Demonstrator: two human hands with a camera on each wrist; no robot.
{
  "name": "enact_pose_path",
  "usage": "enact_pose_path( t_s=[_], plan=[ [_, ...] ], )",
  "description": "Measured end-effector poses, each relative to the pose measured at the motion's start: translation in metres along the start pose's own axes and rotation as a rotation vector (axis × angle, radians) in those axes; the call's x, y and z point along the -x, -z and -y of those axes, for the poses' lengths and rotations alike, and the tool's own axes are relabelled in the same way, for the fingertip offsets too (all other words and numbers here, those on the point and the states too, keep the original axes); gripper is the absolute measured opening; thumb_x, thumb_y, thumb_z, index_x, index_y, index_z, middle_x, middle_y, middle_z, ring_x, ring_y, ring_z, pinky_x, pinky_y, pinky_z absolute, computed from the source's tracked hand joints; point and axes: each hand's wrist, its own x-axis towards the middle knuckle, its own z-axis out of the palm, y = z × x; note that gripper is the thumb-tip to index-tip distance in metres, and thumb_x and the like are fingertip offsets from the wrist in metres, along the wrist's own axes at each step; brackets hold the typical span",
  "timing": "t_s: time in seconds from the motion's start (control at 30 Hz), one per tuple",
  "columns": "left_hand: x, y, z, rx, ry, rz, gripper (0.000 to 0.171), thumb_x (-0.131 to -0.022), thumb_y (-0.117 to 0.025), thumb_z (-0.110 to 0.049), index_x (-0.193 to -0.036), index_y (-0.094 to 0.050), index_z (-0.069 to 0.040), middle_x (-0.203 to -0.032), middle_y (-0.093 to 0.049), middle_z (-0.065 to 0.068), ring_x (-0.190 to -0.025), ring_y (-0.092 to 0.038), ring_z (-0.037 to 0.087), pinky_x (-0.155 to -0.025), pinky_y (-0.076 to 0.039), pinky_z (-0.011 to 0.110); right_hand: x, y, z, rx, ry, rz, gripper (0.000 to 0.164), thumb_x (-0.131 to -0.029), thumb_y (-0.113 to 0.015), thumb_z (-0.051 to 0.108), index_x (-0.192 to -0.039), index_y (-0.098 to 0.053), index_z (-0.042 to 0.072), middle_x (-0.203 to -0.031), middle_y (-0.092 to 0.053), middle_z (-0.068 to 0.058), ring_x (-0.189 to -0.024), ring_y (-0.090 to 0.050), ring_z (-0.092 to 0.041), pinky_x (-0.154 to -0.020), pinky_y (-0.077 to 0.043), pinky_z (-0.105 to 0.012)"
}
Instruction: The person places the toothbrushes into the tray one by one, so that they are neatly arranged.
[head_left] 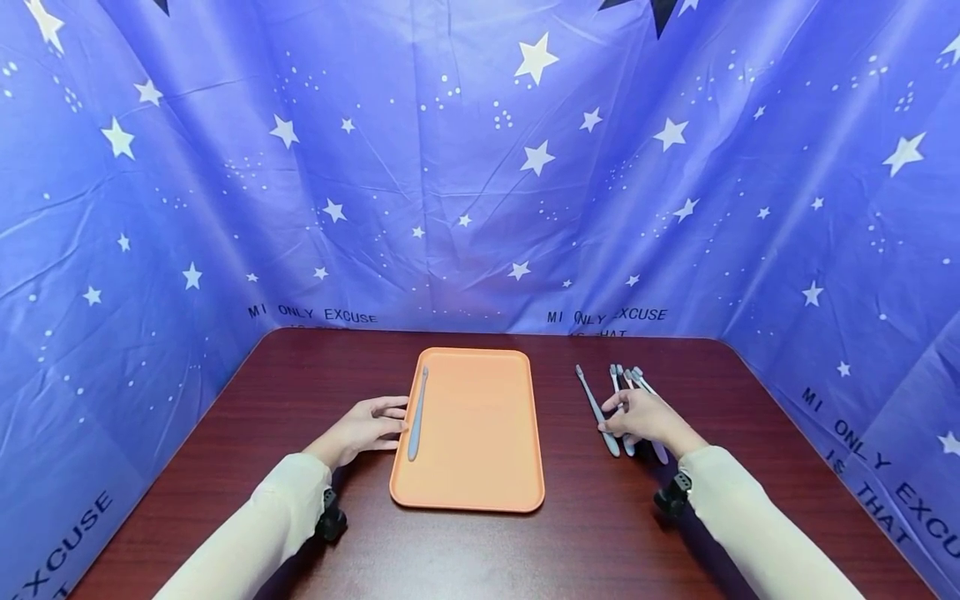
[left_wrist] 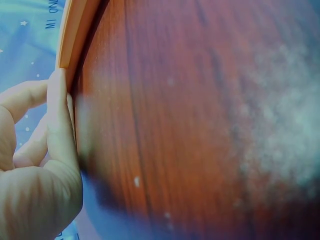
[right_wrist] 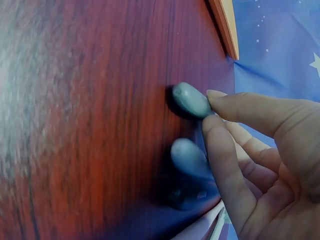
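Observation:
In the head view, an orange tray [head_left: 480, 417] lies on the table with one grey-blue toothbrush [head_left: 418, 417] along its left side. My left hand [head_left: 367, 429] touches the tray's left rim, its fingers extended; the left wrist view has a fingertip right at the tray edge [left_wrist: 75, 37]. To the right of the tray, my right hand [head_left: 641, 417] pinches the handle of another grey-blue toothbrush [head_left: 589, 396] between thumb and finger. Several more toothbrushes [head_left: 647, 383] lie close together under that hand, their handles partly hidden. The right wrist view shows the pinched toothbrush's rounded handle end [right_wrist: 190, 100].
The dark red wooden table [head_left: 315, 367] reaches back to a blue curtain [head_left: 420, 167] with white stars, which surrounds it on three sides. Each wrist carries a small black camera, the left camera [head_left: 331, 518] and the right camera [head_left: 672, 495].

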Motion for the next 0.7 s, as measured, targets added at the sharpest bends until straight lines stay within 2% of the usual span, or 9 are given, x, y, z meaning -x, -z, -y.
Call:
enact_pose_path(
  t_s=[0.2, 0.43, 0.7],
  plan=[
    [0.000, 0.000, 0.000, -0.007, 0.001, -0.007, 0.057, -0.092, -0.067, 0.004, -0.146, -0.048, 0.002, -0.120, -0.062, 0.017, -0.098, -0.066, 0.021, -0.084, -0.060, 0.043, -0.002, -0.006, 0.003, 0.039, -0.004, -0.048, 0.030, -0.080, -0.078, 0.005, -0.103, -0.065, -0.008, -0.070, -0.065, -0.004, -0.059, -0.062, -0.017, -0.050, -0.055, -0.032],
    [0.000, 0.000, 0.001, -0.007, 0.001, -0.007, 0.057, -0.092, -0.067, 0.004, -0.146, -0.047, 0.002, -0.120, -0.061, 0.018, -0.099, -0.066, 0.022, -0.084, -0.060, 0.043, -0.001, -0.008, 0.009, 0.060, -0.029, -0.037, 0.034, -0.083, -0.078, 0.007, -0.108, -0.064, -0.010, -0.076, -0.069, -0.004, -0.066, -0.066, -0.017, -0.058, -0.059, -0.034],
    [0.000, -0.001, 0.000, -0.004, 0.000, -0.006, 0.057, -0.092, -0.067, 0.005, -0.146, -0.047, 0.002, -0.119, -0.062, 0.018, -0.098, -0.066, 0.021, -0.084, -0.059, 0.044, -0.001, -0.011, 0.012, 0.091, -0.040, -0.034, 0.036, -0.083, -0.080, 0.012, -0.109, -0.065, -0.008, -0.067, -0.067, -0.005, -0.058, -0.064, -0.017, -0.056, -0.058, -0.033]
  ],
)
